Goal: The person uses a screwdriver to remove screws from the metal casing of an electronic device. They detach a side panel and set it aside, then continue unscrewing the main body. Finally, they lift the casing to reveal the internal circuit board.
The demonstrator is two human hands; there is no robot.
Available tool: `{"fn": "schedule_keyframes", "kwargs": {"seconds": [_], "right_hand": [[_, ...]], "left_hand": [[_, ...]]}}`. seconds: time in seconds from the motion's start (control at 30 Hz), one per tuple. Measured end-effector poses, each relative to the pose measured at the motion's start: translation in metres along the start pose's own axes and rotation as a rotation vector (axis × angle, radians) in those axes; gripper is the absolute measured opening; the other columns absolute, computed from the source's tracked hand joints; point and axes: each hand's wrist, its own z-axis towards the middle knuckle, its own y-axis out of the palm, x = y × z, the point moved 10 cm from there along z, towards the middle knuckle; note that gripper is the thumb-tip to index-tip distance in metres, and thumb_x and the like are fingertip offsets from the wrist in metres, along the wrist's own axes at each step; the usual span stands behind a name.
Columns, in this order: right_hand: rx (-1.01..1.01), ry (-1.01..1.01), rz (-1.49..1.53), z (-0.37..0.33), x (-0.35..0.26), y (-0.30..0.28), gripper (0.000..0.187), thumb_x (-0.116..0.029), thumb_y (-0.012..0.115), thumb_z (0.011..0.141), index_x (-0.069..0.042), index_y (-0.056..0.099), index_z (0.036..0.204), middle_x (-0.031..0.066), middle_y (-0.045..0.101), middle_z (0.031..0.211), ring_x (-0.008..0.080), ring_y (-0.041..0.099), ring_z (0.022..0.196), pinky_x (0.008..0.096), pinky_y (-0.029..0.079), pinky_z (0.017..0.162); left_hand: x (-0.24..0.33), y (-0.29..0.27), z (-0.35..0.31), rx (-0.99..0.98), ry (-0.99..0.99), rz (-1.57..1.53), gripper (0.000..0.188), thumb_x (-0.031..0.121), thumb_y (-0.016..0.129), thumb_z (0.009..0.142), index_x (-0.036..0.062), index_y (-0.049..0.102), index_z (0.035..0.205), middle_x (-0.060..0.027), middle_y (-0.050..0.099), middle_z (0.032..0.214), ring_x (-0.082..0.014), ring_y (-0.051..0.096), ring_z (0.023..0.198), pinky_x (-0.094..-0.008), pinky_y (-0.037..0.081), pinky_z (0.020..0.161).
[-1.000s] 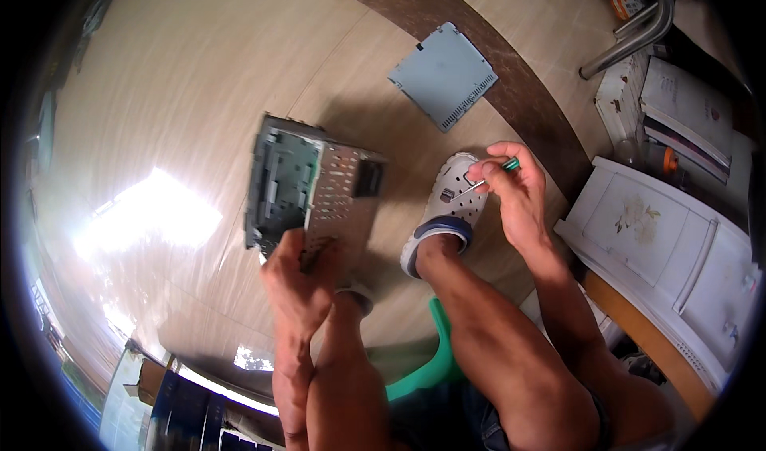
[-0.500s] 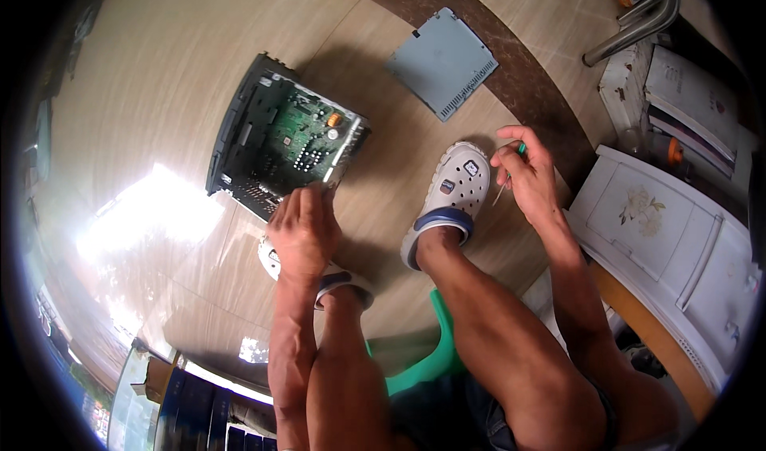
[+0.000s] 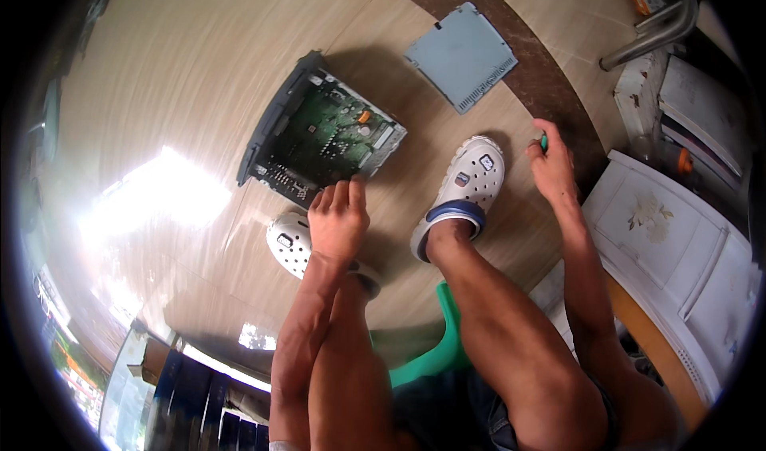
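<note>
An opened car stereo lies on the floor ahead of me, its dark front panel to the left. Inside its metal case a green circuit board is exposed. My left hand has its fingers closed over the near right edge of the case. The fingertips are partly hidden. Off to the right, away from the stereo, my right hand is closed around a green-handled screwdriver. Its thin shaft hardly shows now. A flat grey metal cover with a slotted edge rests beyond, to the right of the stereo.
My feet in white clogs stand near the stereo, the left one partly behind my left arm. A green plastic stool is beneath me. White drawers border the right side, near stacked boxes and a metal tube leg.
My left hand and the stereo have shifted a little to the right together. The right hand has turned, so the screwdriver's shaft shows less. The whole view has also moved slightly.
</note>
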Motion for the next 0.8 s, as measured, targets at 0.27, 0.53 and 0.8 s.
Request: {"fn": "schedule_keyframes", "kwargs": {"seconds": [0.27,0.53,0.8], "right_hand": [[0.023,-0.004,-0.274,0.029,0.057,0.027,0.041,-0.017,0.057,0.092,-0.015,0.053,0.133,0.0226,0.069,0.109,0.046,0.062,0.106,0.0521,0.048,0.094],[0.07,-0.022,-0.229,0.021,0.069,0.041,0.042,-0.01,0.059,0.09,-0.01,0.054,0.131,0.0248,0.066,0.115,0.0458,0.064,0.102,0.0511,0.049,0.091],[0.178,-0.095,-0.279,0.026,0.062,0.049,0.044,-0.011,0.061,0.088,-0.009,0.054,0.131,0.0257,0.063,0.121,0.0446,0.062,0.111,0.0504,0.05,0.093]], "left_hand": [[-0.003,-0.017,0.004,-0.026,-0.005,-0.026,0.019,0.005,0.065,0.08,0.0051,0.064,0.098,-0.0057,0.06,0.078,-0.0227,0.062,0.069,-0.0357,0.052,0.065],[0.019,-0.155,0.011,-0.255,-0.016,-0.985,0.018,0.02,0.078,0.081,0.0045,0.072,0.089,-0.0073,0.069,0.083,-0.0267,0.064,0.074,-0.0375,0.05,0.074],[0.057,-0.227,-0.008,-0.118,0.234,-1.446,0.019,0.022,0.076,0.083,0.0044,0.071,0.089,-0.0064,0.068,0.083,-0.025,0.063,0.072,-0.0363,0.05,0.071]]}}
